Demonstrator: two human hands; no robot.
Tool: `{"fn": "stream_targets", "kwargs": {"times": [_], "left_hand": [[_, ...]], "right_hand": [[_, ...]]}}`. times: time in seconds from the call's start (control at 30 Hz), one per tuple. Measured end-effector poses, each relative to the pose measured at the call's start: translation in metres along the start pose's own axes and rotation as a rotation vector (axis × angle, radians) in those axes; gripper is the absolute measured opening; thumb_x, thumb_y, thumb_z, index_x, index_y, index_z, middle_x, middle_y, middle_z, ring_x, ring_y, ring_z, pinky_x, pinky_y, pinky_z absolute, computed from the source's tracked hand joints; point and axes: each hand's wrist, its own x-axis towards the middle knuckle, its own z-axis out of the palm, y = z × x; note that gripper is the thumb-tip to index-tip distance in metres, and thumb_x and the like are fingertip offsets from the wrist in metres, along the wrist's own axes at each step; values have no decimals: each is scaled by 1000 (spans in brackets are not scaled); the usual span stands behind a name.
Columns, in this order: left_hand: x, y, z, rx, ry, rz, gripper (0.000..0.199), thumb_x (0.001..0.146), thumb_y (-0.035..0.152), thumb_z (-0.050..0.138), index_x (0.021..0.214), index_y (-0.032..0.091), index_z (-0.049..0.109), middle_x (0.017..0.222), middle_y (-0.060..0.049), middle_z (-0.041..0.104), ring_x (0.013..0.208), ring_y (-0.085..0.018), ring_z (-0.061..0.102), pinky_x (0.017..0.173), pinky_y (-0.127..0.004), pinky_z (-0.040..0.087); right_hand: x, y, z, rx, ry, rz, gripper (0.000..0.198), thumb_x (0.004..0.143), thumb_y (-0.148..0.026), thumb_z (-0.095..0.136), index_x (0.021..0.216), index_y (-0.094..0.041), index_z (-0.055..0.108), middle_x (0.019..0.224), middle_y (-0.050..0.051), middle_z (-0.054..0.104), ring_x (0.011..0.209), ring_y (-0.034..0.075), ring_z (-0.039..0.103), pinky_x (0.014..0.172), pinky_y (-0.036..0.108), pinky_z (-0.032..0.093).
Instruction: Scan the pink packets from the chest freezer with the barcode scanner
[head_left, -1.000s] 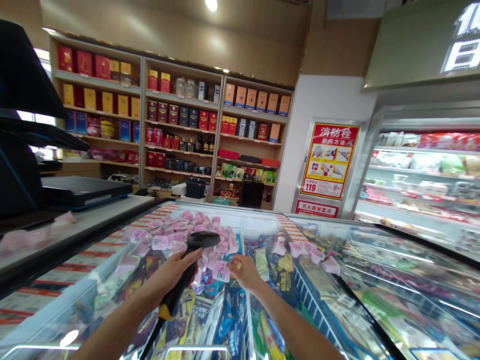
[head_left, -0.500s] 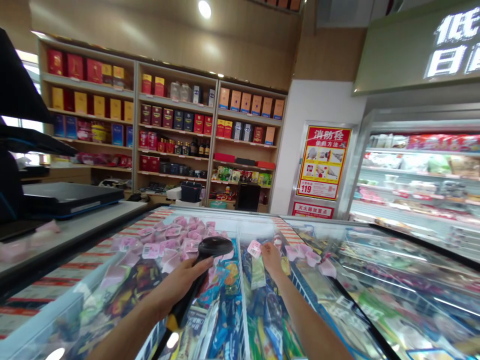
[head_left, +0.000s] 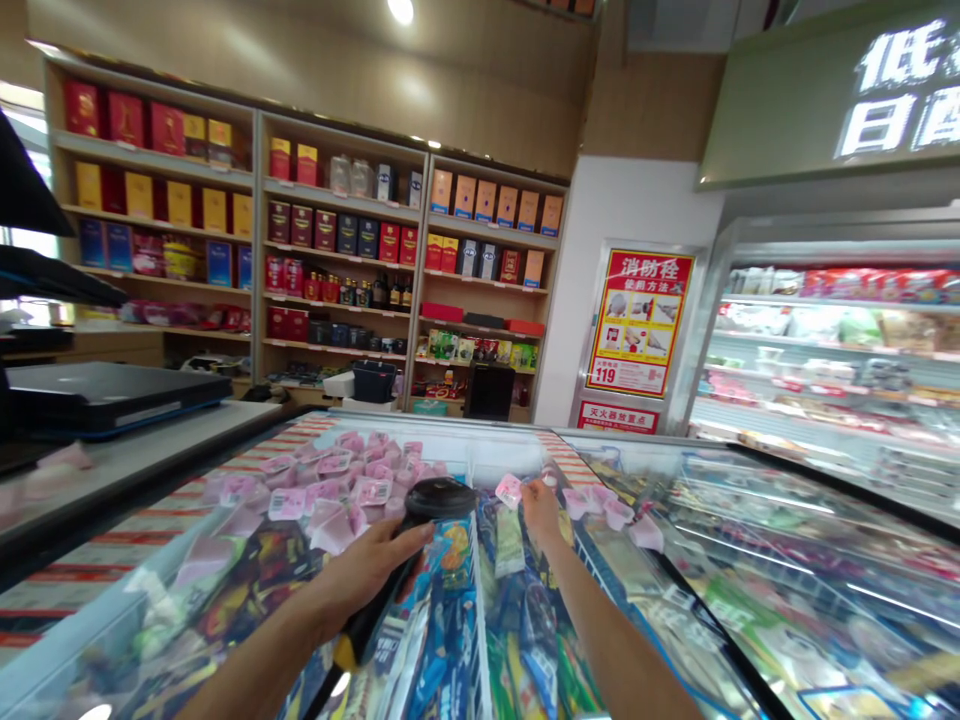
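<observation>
My left hand (head_left: 375, 560) is closed around a black barcode scanner (head_left: 440, 497) with a yellow patch low on its handle. The scanner's head points right, over the freezer. Between the fingers of my right hand (head_left: 541, 512) is a small pink pack (head_left: 508, 490) with a printed barcode, just right of the scanner head and apart from it. To the left, a heap of similar pink packs (head_left: 330, 490) lies on the freezer's glass top. A few more pink packs (head_left: 596, 500) rest right of my right hand.
Bagged frozen goods (head_left: 442, 620) fill the freezer below my hands. At left stands a counter with a dark flat device (head_left: 120, 395). Shelves of boxed bottles (head_left: 337, 240) line the back wall. A lit open fridge (head_left: 832, 350) stands at right.
The scanner in my left hand has moved a little right, closer to the pink pack. My right hand still holds that pack in nearly the same place. The view has turned slightly.
</observation>
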Motion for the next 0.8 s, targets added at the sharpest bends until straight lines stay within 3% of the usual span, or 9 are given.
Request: {"fn": "stream_targets", "kwargs": {"times": [0.37, 0.53, 0.7, 0.8], "left_hand": [[4, -5, -10, -6, 78, -4, 42, 68, 56, 48, 56, 16, 49, 44, 3, 50, 41, -7, 42, 44, -20, 31], [3, -10, -26, -66, 153, -40, 43, 64, 58, 51, 67, 16, 53, 48, 3, 53, 42, -8, 44, 45, -21, 32], [-5, -12, -36, -61, 205, -75, 42, 63, 59, 51, 67, 17, 53, 50, 4, 53, 44, -9, 46, 47, -21, 35], [-8, -11, -35, -70, 217, -75, 41, 64, 58, 52, 68, 18, 51, 50, 4, 53, 45, -9, 46, 47, -21, 35]], "right_hand": [[10, 29, -14, -196, 56, 127, 22, 76, -23, 40, 66, -16, 58, 63, 7, 61, 62, 18, 56, 55, 25, 33], [15, 41, -28, -238, 86, 144, 19, 74, -23, 43, 69, -14, 59, 65, 9, 61, 65, 21, 56, 57, 27, 35], [8, 27, -30, -222, 169, 47, 29, 71, -25, 48, 95, -11, 54, 93, 14, 59, 88, 24, 53, 74, 32, 38], [-5, -7, -13, -96, 142, -183, 31, 70, -22, 48, 98, -12, 53, 96, 12, 58, 93, 24, 50, 82, 35, 36]]}}
